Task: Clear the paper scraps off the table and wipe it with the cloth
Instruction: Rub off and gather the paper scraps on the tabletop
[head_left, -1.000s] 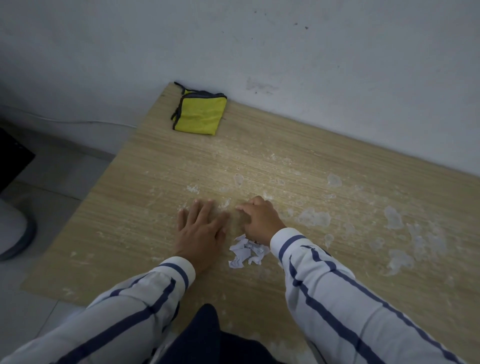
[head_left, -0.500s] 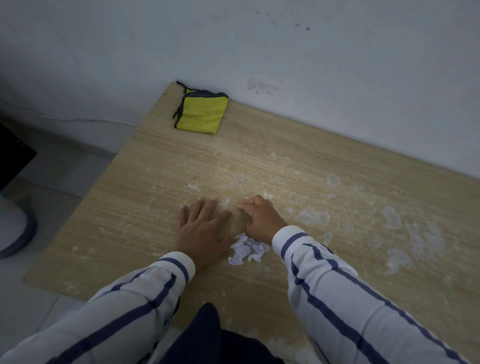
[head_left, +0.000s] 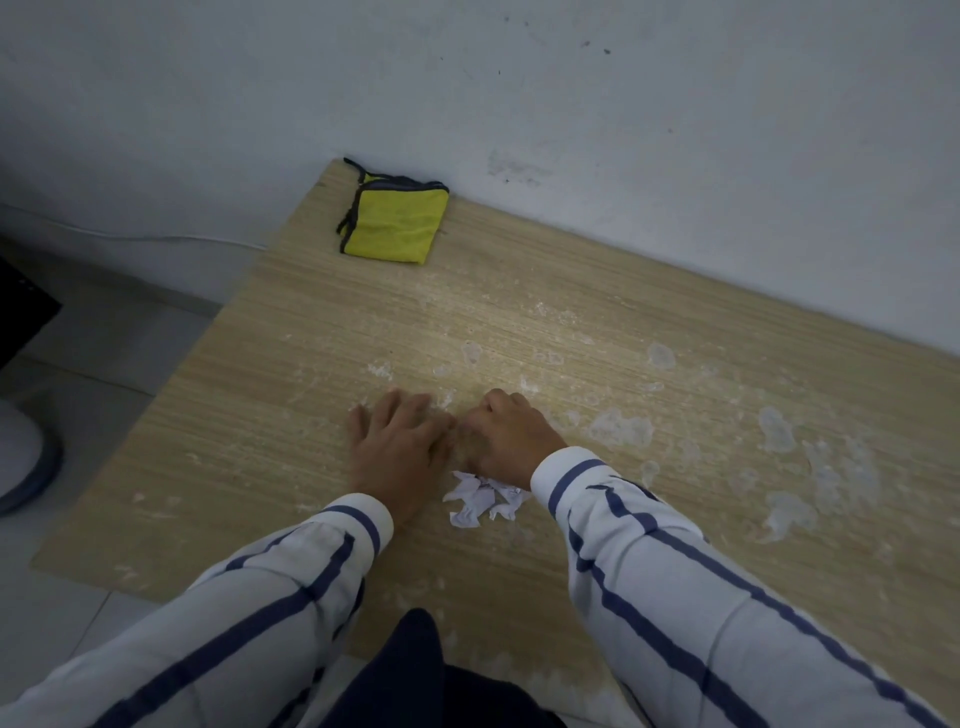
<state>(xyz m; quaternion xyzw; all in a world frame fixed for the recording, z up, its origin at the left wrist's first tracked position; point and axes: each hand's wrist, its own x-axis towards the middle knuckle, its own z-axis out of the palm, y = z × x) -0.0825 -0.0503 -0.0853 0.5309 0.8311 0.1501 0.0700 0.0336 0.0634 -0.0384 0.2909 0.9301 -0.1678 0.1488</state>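
A small heap of white paper scraps (head_left: 484, 497) lies on the wooden table (head_left: 597, 322), just below my two hands. My left hand (head_left: 399, 451) rests flat on the tabletop with its fingers straight, left of the scraps. My right hand (head_left: 511, 435) sits beside it with its fingers curled under; what it holds, if anything, is hidden. Both hands nearly touch. A folded yellow cloth (head_left: 393, 221) with dark trim lies at the table's far left corner, against the wall.
White smears and patches (head_left: 776, 431) cover the right half of the tabletop. A pale wall (head_left: 623, 130) runs along the table's far edge. The table's left edge drops to a tiled floor (head_left: 104, 353), where a dark object and a round grey base stand.
Both hands have slid slightly toward me along the table, staying side by side. The scrap heap stays below them. The cloth has not moved.
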